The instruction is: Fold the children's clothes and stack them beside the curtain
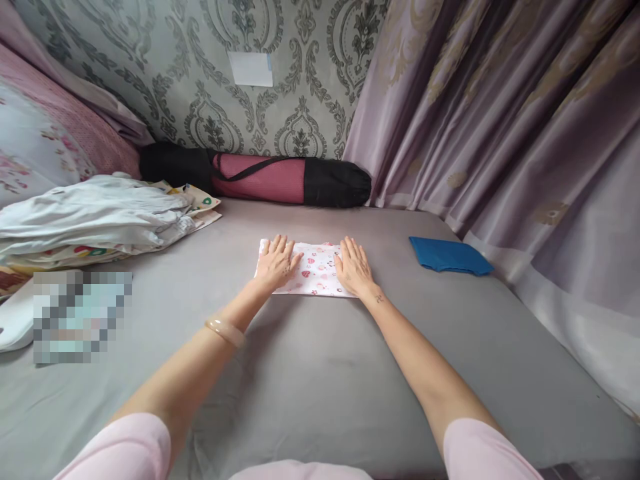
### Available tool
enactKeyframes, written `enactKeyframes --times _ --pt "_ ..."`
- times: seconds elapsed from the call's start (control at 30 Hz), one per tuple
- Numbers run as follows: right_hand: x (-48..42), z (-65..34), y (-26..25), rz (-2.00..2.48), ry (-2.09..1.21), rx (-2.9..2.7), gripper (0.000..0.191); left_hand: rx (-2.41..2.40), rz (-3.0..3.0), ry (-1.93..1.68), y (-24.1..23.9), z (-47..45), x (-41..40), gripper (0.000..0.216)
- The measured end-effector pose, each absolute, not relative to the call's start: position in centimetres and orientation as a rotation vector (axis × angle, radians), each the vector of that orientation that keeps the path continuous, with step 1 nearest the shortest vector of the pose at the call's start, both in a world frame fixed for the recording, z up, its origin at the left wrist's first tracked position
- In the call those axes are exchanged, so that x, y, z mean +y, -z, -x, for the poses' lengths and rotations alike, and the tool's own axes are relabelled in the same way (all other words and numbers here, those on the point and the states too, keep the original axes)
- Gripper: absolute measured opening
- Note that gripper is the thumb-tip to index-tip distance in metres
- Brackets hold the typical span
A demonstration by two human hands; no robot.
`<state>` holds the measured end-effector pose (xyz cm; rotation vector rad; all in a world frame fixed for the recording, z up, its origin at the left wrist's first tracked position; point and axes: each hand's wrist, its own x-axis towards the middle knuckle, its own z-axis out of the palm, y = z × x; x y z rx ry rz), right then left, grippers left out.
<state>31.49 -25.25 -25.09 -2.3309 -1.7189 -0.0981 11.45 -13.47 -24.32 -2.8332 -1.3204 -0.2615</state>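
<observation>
A folded white cloth with pink and red heart prints [315, 270] lies flat on the grey sheet [320, 373], straight ahead of me. My left hand [279, 262] rests palm down on its left end, fingers stretched out and the thumb pointing inward. On the right end lies my right hand [355, 267], also flat with its fingers extended. Both palms hide the cloth's ends. Its middle shows between my thumbs.
To the right lies a folded blue cloth [450, 256]. A pile of white clothes [95, 217] sits at the left, with a white board-like item [25, 313] and a blurred-out object nearby. A pink and black rolled bag [260, 179] lies along the wall, and purple curtains [480, 100] hang at right.
</observation>
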Motion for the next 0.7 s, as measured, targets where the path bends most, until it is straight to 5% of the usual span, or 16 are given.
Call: enactKeyframes --times 0.7 --pt "-24.8 -31.9 25.6 2.446 -0.128 -1.72 0.061 -1.443 2.875 0.123 25.7 -11.4 -13.0 0.059"
